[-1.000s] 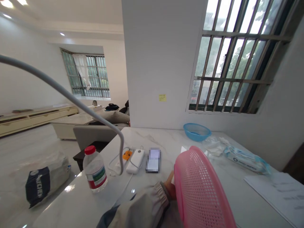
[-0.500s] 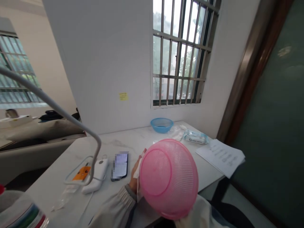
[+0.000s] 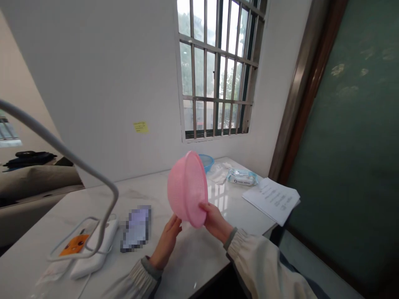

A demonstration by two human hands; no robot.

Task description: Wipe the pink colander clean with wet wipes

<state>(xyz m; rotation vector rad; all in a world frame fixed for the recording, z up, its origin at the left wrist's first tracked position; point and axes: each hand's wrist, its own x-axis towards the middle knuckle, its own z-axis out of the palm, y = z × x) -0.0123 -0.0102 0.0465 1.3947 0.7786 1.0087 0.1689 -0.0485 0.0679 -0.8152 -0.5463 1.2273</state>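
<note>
A pink plastic strainer basket [image 3: 185,189] with fine mesh sides is held tilted on its side above the table, its open mouth facing right. My right hand [image 3: 215,220] grips its rim at the lower right, thumb on the inner side. From below, my left hand [image 3: 168,241] is closed against the basket's lower left side, with its fingertips at the mesh. No white cloth shows in my left hand from this angle. Behind the basket, a blue strainer basket [image 3: 206,162] stands partly hidden on the white table [image 3: 149,187].
At the back right lie a wet-wipes pack [image 3: 242,177], crumpled clear plastic [image 3: 218,172] and a stack of papers [image 3: 274,200]. On the left are a blurred-out phone [image 3: 136,228], a white device [image 3: 95,253], an orange card [image 3: 75,245] and a curved grey arm [image 3: 77,158].
The basket has turned from base-on to side-on and shifted left in view. My right hand has come into sight at its rim. The white cloth at my left hand no longer shows.
</note>
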